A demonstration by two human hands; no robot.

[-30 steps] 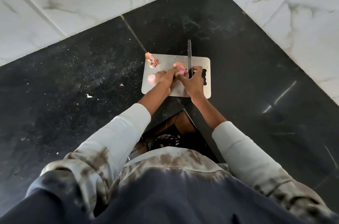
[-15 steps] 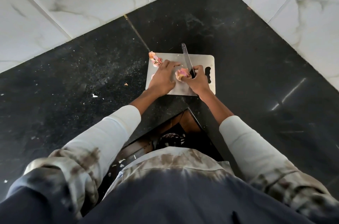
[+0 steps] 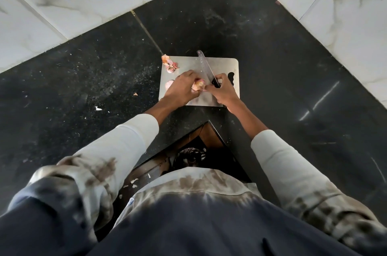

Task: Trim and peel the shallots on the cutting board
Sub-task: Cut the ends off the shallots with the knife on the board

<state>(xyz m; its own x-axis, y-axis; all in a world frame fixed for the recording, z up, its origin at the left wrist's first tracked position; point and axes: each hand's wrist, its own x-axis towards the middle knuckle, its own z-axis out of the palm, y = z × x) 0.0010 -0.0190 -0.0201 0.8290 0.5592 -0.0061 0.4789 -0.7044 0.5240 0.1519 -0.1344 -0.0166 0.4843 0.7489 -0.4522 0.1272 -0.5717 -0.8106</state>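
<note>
My left hand (image 3: 181, 88) pinches small, light, slippery shallot (image 3: 198, 85) | right hand (image 3: 222, 90) grips knife (image 3: 206, 68) | peels (image 3: 170, 64) at 10 o'clock

Both arms reach forward in pale long sleeves pushed up to the forearms. The left hand (image 3: 180, 88) curls palm-down, its fingers pinched closed in a grip. The right hand (image 3: 223, 91) is fisted shut, thumb tip reaching toward the left fingers. The hands nearly touch.
</note>
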